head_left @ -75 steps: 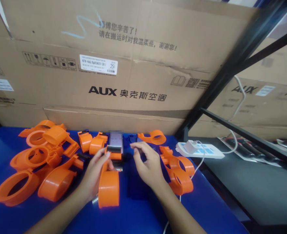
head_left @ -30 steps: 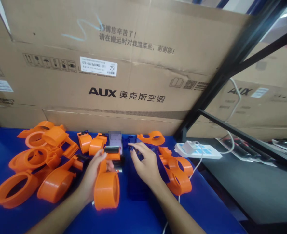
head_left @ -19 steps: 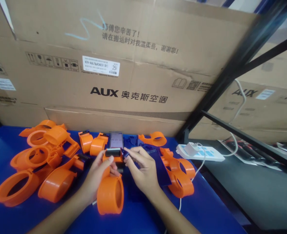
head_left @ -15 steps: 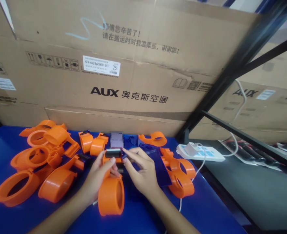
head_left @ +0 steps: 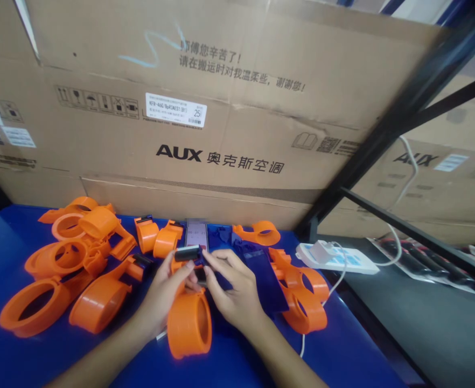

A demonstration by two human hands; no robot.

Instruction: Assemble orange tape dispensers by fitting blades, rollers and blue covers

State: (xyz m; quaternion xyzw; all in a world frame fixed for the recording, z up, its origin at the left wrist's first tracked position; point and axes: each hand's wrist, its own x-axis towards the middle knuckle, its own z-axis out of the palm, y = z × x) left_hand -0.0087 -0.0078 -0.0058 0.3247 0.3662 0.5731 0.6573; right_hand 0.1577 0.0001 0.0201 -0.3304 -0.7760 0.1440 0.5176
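Observation:
My left hand is closed round the neck of an orange tape dispenser, its wide ring hanging toward me. Across its top end sits a black strip with a pale toothed edge. At the right end of that strip, my right hand pinches a small dark blue piece between thumb and forefinger. The piece touches the dispenser's head; its exact seating is hidden by my fingers. A second black part shows below, between my hands.
Several orange dispensers lie on the left of the blue table, more on the right. Behind my hands are a phone and dark blue parts. A white power strip stands at right; a large carton rises behind.
The view has shifted slightly, so everything sits a little further right. My right fingertips have moved slightly with the small blue piece, now closer against the end of the black strip.

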